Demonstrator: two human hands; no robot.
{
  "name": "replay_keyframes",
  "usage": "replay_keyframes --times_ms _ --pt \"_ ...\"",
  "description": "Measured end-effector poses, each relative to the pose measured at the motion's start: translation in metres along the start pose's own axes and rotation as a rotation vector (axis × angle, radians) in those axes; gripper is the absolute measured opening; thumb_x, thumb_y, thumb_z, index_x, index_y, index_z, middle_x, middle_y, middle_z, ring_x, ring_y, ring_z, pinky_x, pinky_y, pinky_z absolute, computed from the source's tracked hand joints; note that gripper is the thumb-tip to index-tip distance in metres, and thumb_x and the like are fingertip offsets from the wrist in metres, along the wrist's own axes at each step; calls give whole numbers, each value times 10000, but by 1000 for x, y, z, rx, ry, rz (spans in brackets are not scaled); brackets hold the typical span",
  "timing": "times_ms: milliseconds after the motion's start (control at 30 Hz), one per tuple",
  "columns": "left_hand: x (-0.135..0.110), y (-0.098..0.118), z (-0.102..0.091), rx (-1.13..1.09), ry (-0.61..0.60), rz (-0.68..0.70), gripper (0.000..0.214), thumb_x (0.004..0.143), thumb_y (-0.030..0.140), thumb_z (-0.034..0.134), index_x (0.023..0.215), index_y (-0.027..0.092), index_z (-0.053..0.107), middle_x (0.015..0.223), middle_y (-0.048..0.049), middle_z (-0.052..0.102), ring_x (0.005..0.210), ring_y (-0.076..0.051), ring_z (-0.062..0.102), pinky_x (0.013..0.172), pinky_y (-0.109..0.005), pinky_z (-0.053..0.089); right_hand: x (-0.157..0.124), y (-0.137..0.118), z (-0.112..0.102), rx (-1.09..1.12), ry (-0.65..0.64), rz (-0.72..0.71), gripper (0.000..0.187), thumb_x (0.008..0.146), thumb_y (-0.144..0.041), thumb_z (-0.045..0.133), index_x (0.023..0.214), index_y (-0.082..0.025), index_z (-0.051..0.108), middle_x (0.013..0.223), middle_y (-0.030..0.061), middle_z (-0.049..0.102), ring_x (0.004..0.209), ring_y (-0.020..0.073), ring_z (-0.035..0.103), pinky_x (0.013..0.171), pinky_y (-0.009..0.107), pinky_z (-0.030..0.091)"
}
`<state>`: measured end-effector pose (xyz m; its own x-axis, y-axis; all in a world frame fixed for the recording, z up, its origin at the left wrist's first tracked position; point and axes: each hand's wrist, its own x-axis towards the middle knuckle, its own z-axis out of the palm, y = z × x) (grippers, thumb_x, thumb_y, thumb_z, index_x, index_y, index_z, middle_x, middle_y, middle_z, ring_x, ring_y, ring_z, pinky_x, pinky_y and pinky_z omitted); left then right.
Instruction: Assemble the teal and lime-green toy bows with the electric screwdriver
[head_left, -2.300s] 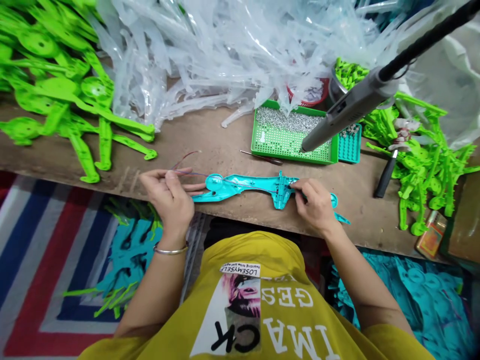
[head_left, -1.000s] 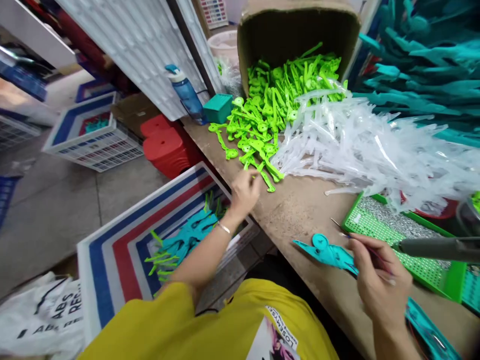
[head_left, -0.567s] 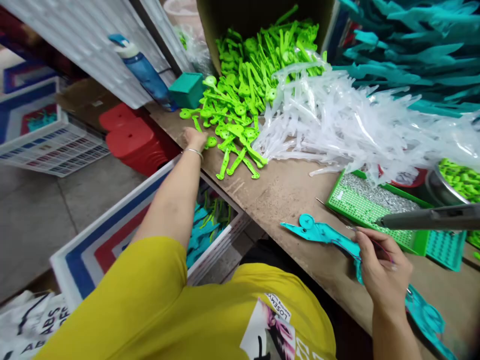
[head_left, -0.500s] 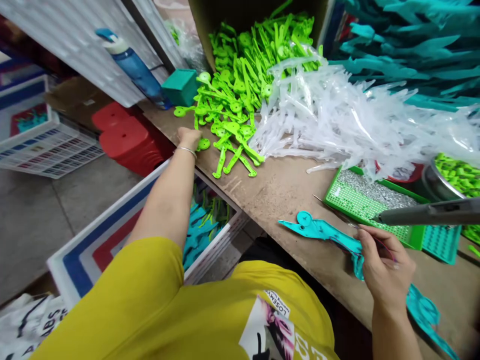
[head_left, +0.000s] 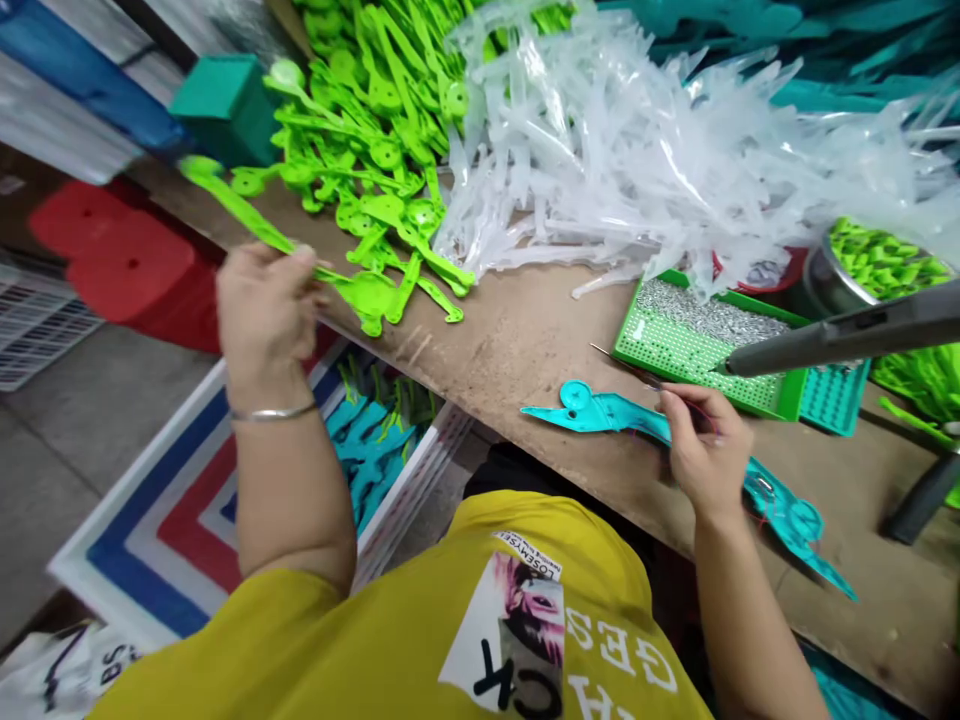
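Note:
My left hand (head_left: 262, 305) is closed on a long green plastic part (head_left: 247, 212), lifted clear of the green pile (head_left: 360, 130) at the bench's far left. My right hand (head_left: 701, 450) rests on the middle of a teal plastic part (head_left: 600, 412) lying along the bench's front edge. Its fingers are pinched on thin wires (head_left: 694, 410) that run over the part.
A heap of clear plastic parts (head_left: 637, 160) fills the back of the wooden bench (head_left: 517, 340). A green tray of screws (head_left: 697, 335) and a hanging grey screwdriver (head_left: 840, 335) are at the right. A striped crate with teal parts (head_left: 225, 490) stands on the floor beside red stools (head_left: 127, 260).
My left hand reached to the green pile, closed on a green part and lifted it back toward me. My right hand stayed on the teal part. My view swung left.

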<state>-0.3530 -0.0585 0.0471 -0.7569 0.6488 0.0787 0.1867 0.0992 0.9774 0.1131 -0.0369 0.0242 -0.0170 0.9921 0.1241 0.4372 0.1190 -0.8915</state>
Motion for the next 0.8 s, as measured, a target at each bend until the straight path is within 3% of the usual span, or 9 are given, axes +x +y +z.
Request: replay_keyframes --times_ms 67,167,233,300,467,800 --pt "-46 10 40 -158 -180 -77 439 712 335 899 953 205 556 739 61 701 607 -65 584 522 -163 457 3 3 13 -48 -81 -27 226 947 -410 655 995 -214 756 896 56 776 773 192 711 723 333 547" --pt "-111 12 104 -276 -463 -287 513 669 389 932 971 199 564 778 32 707 653 -95 644 555 -192 525 4 11 29 -139 -158 -97 208 964 -383 619 990 -221 748 951 65 787 851 217 722 806 370 547" --pt "-139 7 136 -290 -547 -387 549 653 409 936 941 197 519 726 61 651 610 -95 637 557 -219 565 3 17 33 -169 -165 -128 199 971 -367 603 982 -224 740 960 66 789 883 228 726 836 381 546" --pt "-156 -2 155 -278 -580 -437 564 662 399 927 942 200 480 728 76 627 620 -100 655 575 -238 597 1 22 32 -179 -152 -137 192 975 -359 596 971 -225 735 955 66 790 883 229 729 835 378 550" --pt "-173 -15 169 -283 -567 -498 575 692 401 900 970 207 435 767 82 615 616 -106 677 569 -260 623 -3 25 24 -204 -120 -151 180 977 -339 596 962 -222 732 933 63 787 862 221 730 821 364 552" --pt "-186 -18 179 -254 -524 -474 565 750 418 864 1007 224 399 858 58 623 598 -101 679 554 -276 635 -13 28 9 -254 -117 -100 221 976 -378 581 962 -229 743 928 73 791 843 225 725 822 383 569"
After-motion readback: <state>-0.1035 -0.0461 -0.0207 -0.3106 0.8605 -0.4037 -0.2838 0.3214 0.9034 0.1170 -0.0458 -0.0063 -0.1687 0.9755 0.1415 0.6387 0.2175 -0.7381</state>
